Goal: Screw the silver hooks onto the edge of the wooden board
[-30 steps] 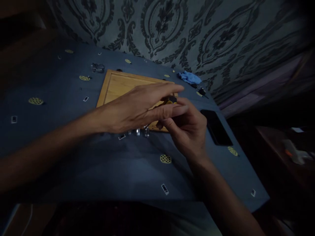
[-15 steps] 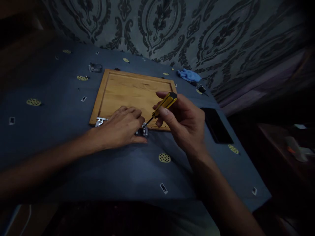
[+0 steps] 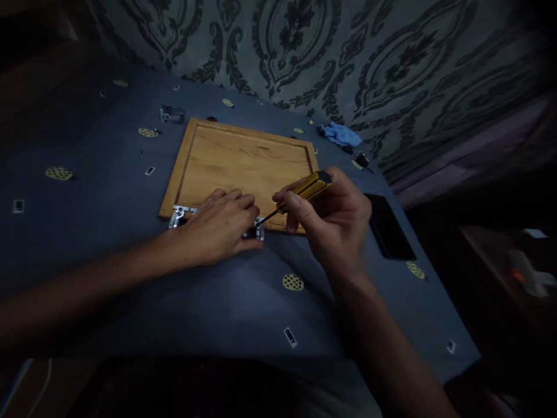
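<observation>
A framed wooden panel [image 3: 248, 165] lies on the blue patterned tablecloth [image 3: 209, 313]. Metal hinge hardware [image 3: 176, 216] sits along its near edge, at the left corner and under my left hand. My left hand [image 3: 221, 226] rests over that edge, its fingers and thumb around the metal fitting [image 3: 260, 231]; part of the fitting is hidden. My right hand [image 3: 337, 217] grips a yellow and black screwdriver [image 3: 311, 186], which slants down to the left with its tip at the fitting.
Another metal hinge [image 3: 172, 114] lies beyond the panel's left corner. A blue cloth [image 3: 340, 134] and a small dark object [image 3: 361, 158] are at the back right. A black phone [image 3: 389, 229] lies beside my right hand. A patterned wall covering stands behind.
The screwdriver's handle has tipped lower and to the right, and my right hand has moved slightly right with it. My left hand stays on the fitting. The view has shifted slightly.
</observation>
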A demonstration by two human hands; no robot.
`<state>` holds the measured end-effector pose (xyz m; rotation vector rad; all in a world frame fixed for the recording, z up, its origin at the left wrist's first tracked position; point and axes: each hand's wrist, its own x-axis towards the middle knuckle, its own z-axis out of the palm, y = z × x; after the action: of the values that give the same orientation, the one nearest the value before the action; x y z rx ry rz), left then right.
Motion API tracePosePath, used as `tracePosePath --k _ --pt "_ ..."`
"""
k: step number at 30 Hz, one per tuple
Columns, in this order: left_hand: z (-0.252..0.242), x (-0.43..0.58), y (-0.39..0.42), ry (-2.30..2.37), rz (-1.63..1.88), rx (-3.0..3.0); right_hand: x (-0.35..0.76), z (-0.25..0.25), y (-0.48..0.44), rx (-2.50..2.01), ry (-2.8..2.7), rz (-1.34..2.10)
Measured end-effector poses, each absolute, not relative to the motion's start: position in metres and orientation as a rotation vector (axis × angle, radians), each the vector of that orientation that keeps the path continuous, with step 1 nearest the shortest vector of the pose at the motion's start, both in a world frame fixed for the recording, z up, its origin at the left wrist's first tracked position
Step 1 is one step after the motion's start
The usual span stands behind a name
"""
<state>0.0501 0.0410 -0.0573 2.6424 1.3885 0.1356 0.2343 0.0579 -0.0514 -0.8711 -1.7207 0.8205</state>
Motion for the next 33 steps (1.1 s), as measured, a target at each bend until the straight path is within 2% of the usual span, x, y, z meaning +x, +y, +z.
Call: tracePosePath --k 9,17,26,33 --pt "-0.056 0.051 0.041 1.393 0.13 2.627 0.251 -0.057 0.052 -0.882 -1.688 0.906" --pt "-0.06 0.053 0.04 1.412 0.12 2.618 0.239 -0.058 0.043 -0.864 -1.603 0.77" --pt "-0.059 0.054 0.041 1.416 0.109 2.623 0.25 -0.055 0.052 -0.869 -1.684 0.927" --pt "-0.059 0.054 0.041 1.415 0.104 2.626 0.248 -0.058 0.049 -0.884 -1.698 0.771"
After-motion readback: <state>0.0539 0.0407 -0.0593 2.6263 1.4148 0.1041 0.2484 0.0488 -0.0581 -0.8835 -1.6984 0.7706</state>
